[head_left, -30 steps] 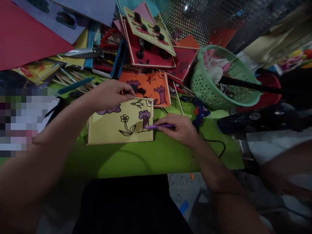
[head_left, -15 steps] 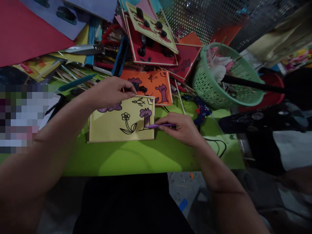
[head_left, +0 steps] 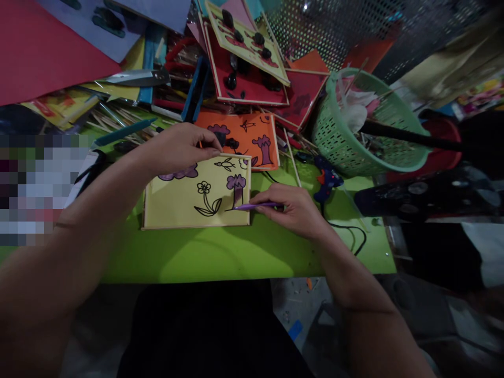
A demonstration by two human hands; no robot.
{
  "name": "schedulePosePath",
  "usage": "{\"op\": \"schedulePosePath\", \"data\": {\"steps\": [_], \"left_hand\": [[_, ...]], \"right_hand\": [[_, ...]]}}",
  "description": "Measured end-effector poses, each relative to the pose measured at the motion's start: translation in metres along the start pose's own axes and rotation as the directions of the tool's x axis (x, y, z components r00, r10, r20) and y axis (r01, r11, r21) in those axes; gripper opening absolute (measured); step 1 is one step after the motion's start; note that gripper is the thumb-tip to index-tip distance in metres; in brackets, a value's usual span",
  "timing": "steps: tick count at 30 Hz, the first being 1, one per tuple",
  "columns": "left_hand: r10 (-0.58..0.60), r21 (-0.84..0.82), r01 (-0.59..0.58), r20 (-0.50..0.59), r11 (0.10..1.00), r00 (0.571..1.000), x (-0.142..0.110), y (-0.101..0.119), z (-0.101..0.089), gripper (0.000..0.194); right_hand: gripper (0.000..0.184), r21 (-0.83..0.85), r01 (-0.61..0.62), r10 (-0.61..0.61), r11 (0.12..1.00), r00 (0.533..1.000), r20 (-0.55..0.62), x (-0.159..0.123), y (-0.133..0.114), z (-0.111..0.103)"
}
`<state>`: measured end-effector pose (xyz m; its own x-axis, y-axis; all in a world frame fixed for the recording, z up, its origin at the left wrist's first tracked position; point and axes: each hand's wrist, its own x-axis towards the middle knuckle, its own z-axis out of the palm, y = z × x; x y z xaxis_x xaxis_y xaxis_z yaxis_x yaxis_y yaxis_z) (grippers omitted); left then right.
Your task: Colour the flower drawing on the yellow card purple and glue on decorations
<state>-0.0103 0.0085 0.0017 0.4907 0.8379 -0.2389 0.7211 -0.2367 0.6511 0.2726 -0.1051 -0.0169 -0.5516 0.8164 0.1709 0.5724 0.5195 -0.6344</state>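
A yellow drawing card (head_left: 173, 202) with a thin stick frame lies on the green table, bearing a black-outlined flower, a bird, a purple cloud and a tree. My left hand (head_left: 189, 144) reaches over its upper left, with thumb and fingers closed at the top frame edge. A slim purple pen (head_left: 262, 205) is gripped in my right hand (head_left: 293, 207), beside the card's right edge. The pen's tip rests at the base of the partly purple tree trunk. Behind the card lies an orange drawing (head_left: 271, 128) with similar purple shapes, partly covered.
A green basket (head_left: 334, 139) of scraps stands at the right, near a blue glue gun (head_left: 328, 181) with a black cord. Framed red and yellow cards (head_left: 252, 97) are stacked at the back. A knife (head_left: 137, 77), sticks and a teal pen (head_left: 126, 131) lie at the left.
The pen tip has shifted slightly down along the tree trunk to its base. My left hand keeps its place at the card's top edge. The view has shifted slightly.
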Motion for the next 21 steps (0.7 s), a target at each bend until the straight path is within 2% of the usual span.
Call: {"op": "schedulePosePath", "data": {"steps": [3,6,11,17,21], "left_hand": [[0.023,0.055,-0.021,-0.031,0.998,0.999,0.0001,0.0003,-0.0001,0.036],[0.016,0.043,-0.015,-0.023,0.999,1.0,-0.002,0.0037,-0.0009,0.034],[-0.013,0.034,0.013,-0.001,0.999,1.0,-0.0039,0.0065,-0.0018,0.037],[-0.023,0.048,0.024,-0.005,0.999,1.0,-0.0007,0.006,-0.0012,0.039],[-0.035,0.074,0.036,-0.013,0.997,0.999,-0.0005,0.0075,-0.0011,0.038]], "right_hand": [[0.013,-0.019,-0.012,0.011,1.0,0.999,-0.041,-0.0001,0.0025,-0.0005],[0.013,-0.027,-0.02,0.018,0.999,0.997,-0.077,-0.0005,0.0039,-0.001],[0.013,-0.007,-0.034,0.034,0.999,0.999,-0.024,-0.0006,0.0022,-0.0007],[0.013,-0.026,-0.024,0.022,0.999,0.996,-0.083,-0.0002,0.0039,-0.0005],[0.012,-0.003,-0.025,0.025,1.0,0.999,-0.024,-0.0009,0.0039,-0.0013]]}}
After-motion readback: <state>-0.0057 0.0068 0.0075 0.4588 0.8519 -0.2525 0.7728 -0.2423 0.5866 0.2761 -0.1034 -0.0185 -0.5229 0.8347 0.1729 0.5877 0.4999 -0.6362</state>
